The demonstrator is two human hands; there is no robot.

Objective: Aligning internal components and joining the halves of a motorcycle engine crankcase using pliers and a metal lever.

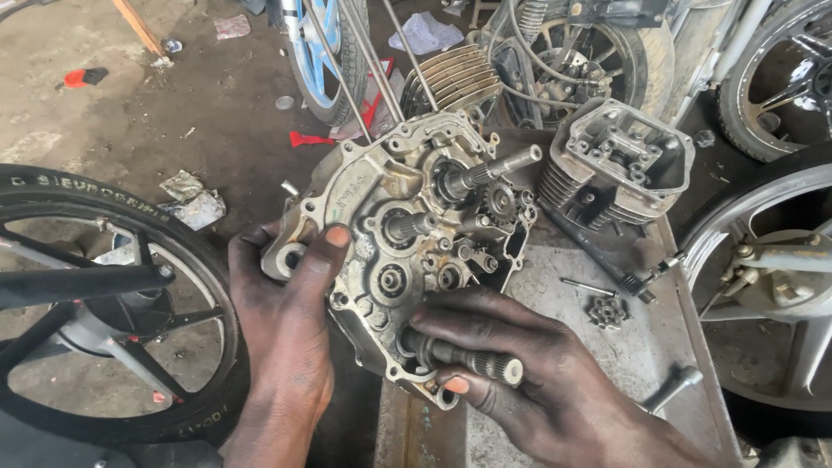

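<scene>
Greasy metal surface (607, 347) on dirt workshop floor (173, 113). Left hand (290, 295) grips engine crankcase (390, 234); right hand (520, 373) holds its splined shaft (472, 360). Cylinder head (620, 160) far right; wheels crowd around.

Engine crankcase (407, 234) at the worktop's (607, 347) left edge, cylinder head (617, 160) behind and right of it, small sprocket (607, 310) on the worktop to its right, wheel (95, 303) on the floor at left, finned cylinder (451, 80) behind.

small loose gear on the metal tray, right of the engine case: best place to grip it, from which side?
The small gear lies flat on the tray, apart from the other parts. Probably come from above and pinch its toothed rim on opposite sides; nothing crowds it there.
</scene>
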